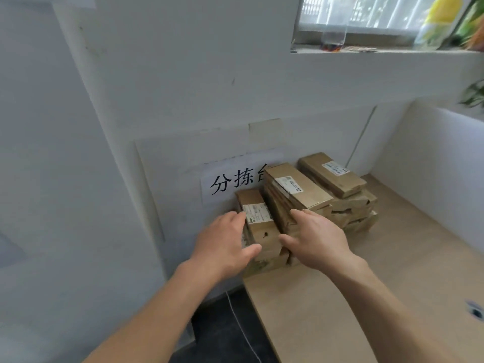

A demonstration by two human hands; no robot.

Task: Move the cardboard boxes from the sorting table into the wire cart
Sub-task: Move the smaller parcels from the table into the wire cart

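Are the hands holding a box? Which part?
Nothing is gripped yet. The left hand and right hand are open, one each side of the nearest cardboard box.

A white paper sign (230,180) with black characters is stuck to the wall (183,87) ahead of me, a beige patch (265,131) above it. Up to my right, a window sill (387,51) carries a clear bottle (334,30) and a yellow-green bag (437,19). A thin white cable (241,328) crosses the dark floor (217,341) below.
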